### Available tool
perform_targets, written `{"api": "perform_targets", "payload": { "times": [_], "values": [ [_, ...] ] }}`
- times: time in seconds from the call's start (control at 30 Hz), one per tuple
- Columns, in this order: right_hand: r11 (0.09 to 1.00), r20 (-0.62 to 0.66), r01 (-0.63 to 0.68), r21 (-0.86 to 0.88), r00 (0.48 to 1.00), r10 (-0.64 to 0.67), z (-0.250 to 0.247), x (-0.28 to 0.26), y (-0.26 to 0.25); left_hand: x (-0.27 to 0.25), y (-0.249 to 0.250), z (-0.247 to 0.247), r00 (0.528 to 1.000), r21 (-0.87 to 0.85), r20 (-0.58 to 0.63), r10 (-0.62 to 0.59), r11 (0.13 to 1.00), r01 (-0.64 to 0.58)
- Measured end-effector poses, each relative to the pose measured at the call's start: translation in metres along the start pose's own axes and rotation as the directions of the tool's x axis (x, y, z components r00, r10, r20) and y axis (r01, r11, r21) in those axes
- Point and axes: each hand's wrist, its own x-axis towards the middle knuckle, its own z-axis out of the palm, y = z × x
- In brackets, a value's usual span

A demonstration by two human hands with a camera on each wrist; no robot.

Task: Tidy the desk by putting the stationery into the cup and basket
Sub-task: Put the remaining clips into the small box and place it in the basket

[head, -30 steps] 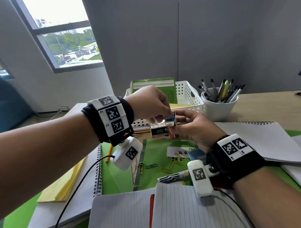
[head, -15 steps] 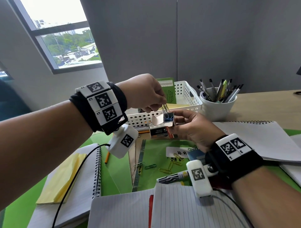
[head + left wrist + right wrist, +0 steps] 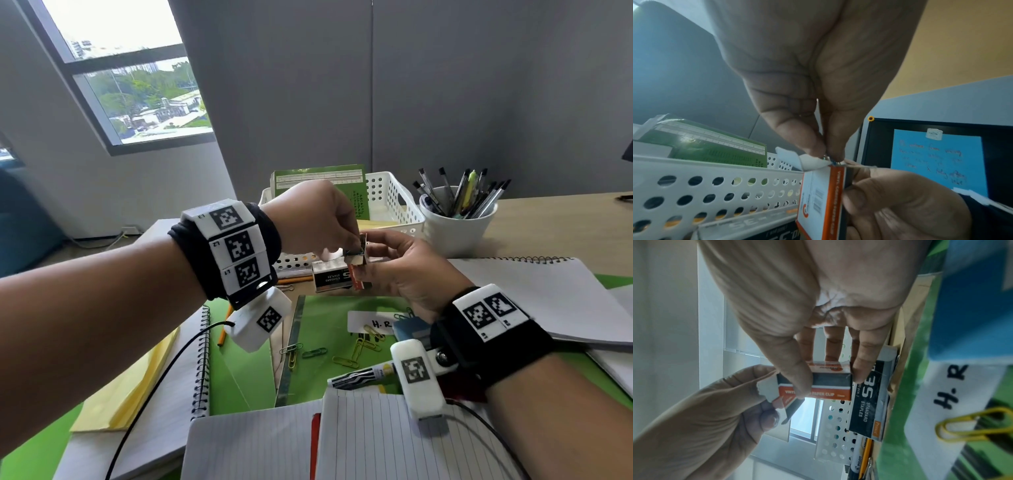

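My right hand [image 3: 370, 262] holds a small orange, black and white paper clip box [image 3: 358, 263] upright, thumb on one side and fingers on the other, in front of the white perforated basket [image 3: 387, 195]. The box's top flap is open. My left hand [image 3: 352, 245] pinches a few paper clips [image 3: 831, 160] right at that opening; they are mostly hidden by the fingertips. In the right wrist view the box [image 3: 830, 378] sits between thumb and fingers. A white cup [image 3: 455, 233] full of pens stands right of the basket.
A black staples box [image 3: 330, 277] lies against the basket's front. Several loose paper clips [image 3: 352, 349], a ruler [image 3: 291, 349], a marker [image 3: 363, 375] and a pencil [image 3: 224, 330] lie on the green folder. Open notebooks [image 3: 534, 294] surround it. A green pad stands in the basket.
Half a second ago my left hand held the clips raised above the box; it has now come down to the box's open top. My right hand has held the box steady.
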Motion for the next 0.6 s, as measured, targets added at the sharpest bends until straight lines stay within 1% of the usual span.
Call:
{"api": "perform_targets", "payload": {
  "times": [0.1, 0.27, 0.33, 0.4, 0.43, 0.5, 0.6],
  "values": [
    [1.000, -0.019, 0.007, 0.007, 1.000, -0.007, -0.002, 0.000, -0.001, -0.003, 0.003, 0.002, 1.000, 0.026, 0.003, 0.021, 0.999, -0.021],
    [1.000, 0.001, -0.001, 0.008, 1.000, 0.001, 0.000, -0.001, 0.000, -0.003, 0.003, 0.004, 0.999, 0.006, 0.033, 0.024, 1.000, -0.025],
    [1.000, 0.001, -0.007, 0.017, 1.000, 0.007, 0.000, -0.001, 0.000, -0.003, 0.000, 0.000, 1.000, -0.074, 0.030, -0.004, 0.997, 0.006],
    [1.000, 0.004, -0.008, 0.022, 1.000, 0.008, -0.001, -0.001, -0.001, -0.002, -0.003, -0.006, 0.999, -0.159, -0.011, -0.040, 0.986, 0.038],
    [1.000, 0.011, -0.008, 0.020, 1.000, 0.007, -0.001, -0.001, -0.001, -0.002, -0.003, -0.009, 0.998, -0.171, -0.033, -0.046, 0.984, 0.040],
    [1.000, 0.019, -0.007, 0.018, 1.000, 0.007, -0.001, -0.001, -0.001, -0.003, -0.004, -0.012, 0.998, -0.156, -0.047, -0.046, 0.987, 0.038],
    [1.000, 0.017, -0.008, 0.013, 1.000, 0.008, -0.001, 0.000, 0.000, -0.005, -0.003, -0.009, 0.999, -0.109, -0.020, -0.050, 0.993, 0.048]
  ]
}}
